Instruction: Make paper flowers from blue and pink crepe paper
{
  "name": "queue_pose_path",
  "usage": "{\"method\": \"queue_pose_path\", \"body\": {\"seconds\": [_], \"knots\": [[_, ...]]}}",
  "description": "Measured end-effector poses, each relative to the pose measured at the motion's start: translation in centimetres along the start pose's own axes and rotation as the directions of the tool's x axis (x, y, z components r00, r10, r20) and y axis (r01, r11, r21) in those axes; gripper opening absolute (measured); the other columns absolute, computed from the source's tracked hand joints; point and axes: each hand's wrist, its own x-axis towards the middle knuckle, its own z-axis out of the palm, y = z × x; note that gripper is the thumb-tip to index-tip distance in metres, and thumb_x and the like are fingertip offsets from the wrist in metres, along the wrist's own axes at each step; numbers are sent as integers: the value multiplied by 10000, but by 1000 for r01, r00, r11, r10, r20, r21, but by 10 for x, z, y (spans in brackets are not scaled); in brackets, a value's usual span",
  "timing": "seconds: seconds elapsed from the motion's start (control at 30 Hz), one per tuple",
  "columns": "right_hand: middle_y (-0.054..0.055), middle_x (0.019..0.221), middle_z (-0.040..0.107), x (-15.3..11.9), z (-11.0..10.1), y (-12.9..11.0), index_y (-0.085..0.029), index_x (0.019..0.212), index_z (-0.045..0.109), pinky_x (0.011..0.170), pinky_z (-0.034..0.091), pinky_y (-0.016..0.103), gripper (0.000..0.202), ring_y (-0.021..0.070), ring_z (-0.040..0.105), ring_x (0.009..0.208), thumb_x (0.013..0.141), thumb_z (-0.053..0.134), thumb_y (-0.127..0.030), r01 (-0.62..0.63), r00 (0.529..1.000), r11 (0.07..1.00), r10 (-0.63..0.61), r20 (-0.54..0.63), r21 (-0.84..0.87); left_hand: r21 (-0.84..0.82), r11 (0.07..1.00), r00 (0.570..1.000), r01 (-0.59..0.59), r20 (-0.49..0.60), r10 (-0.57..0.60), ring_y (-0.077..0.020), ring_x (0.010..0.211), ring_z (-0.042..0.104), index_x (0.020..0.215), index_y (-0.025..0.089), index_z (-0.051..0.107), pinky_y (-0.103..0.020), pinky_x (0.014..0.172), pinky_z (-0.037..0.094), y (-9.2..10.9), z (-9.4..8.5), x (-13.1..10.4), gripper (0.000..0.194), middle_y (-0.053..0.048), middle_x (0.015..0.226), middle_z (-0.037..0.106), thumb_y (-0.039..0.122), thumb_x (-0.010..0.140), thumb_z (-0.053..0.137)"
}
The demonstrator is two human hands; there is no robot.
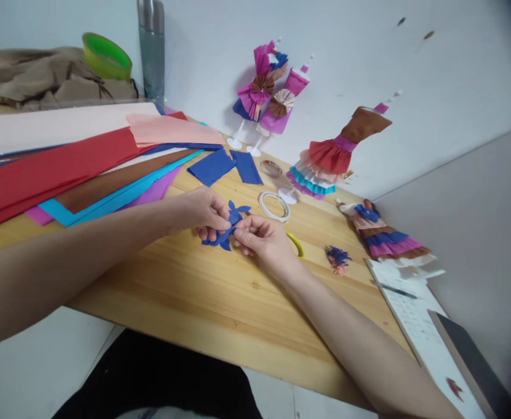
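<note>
A blue cut paper piece (237, 210) with petal-like points is held between both hands above the wooden table (255, 302). My left hand (203, 214) pinches it from the left, fingers closed on it. My right hand (262, 235) pinches it from the right, thumb and forefinger together, almost touching the left fingertips. Some of the blue piece shows below the fingers; its middle is hidden by them. Behind the hands lie two flat blue paper pieces (212, 167). A white tape roll (274, 207) lies just beyond my right hand, and a yellow ring (296, 244) is partly hidden by it.
Coloured paper sheets (54, 174) are stacked at the left. Small dressed forms (259, 87) stand at the back, another (347, 139) further right. A paper dress (390, 238), small blue and pink paper bits (337, 257), a pen (397, 290) and written sheets (408, 314) lie right.
</note>
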Motion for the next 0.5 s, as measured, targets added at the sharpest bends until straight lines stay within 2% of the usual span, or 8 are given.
{"method": "queue_pose_path", "body": {"seconds": [0.17, 0.3, 0.4, 0.5], "knots": [[-35, 503, 580, -1, 3, 0, -173, 623, 595, 410, 288, 203, 297, 57, 418, 400, 617, 804, -384, -39, 999, 997, 40, 15, -68, 13, 998, 998, 55, 11, -55, -125, 421, 605, 707, 144, 651, -190, 432, 470, -2, -1, 2, 101, 8, 468, 622, 135, 655, 737], [-29, 519, 566, -1, 5, 2, -176, 631, 591, 441, 309, 220, 219, 67, 412, 428, 673, 716, -350, 10, 1000, 988, -7, 20, -152, 20, 998, 998, 57, -7, -57, -129, 438, 620, 689, 143, 637, -197, 452, 498, -4, -1, 4, 111, 13, 463, 621, 100, 643, 729], [-19, 546, 559, 0, 7, 5, -184, 620, 575, 482, 344, 235, 188, 85, 430, 473, 697, 661, -332, 61, 998, 960, -65, -4, -273, 45, 998, 999, 53, -5, -53, -137, 454, 634, 687, 139, 623, -195, 447, 505, -5, 0, 6, 124, 18, 453, 615, 79, 649, 725], [2, 588, 575, -1, 8, 6, -186, 614, 570, 519, 369, 251, 159, 105, 457, 520, 712, 609, -304, 85, 992, 892, -118, -46, -443, 102, 992, 996, 79, -59, -73, -124, 445, 628, 706, 130, 614, -176, 441, 496, -1, 2, 6, 110, 39, 430, 585, 56, 688, 693]]}}
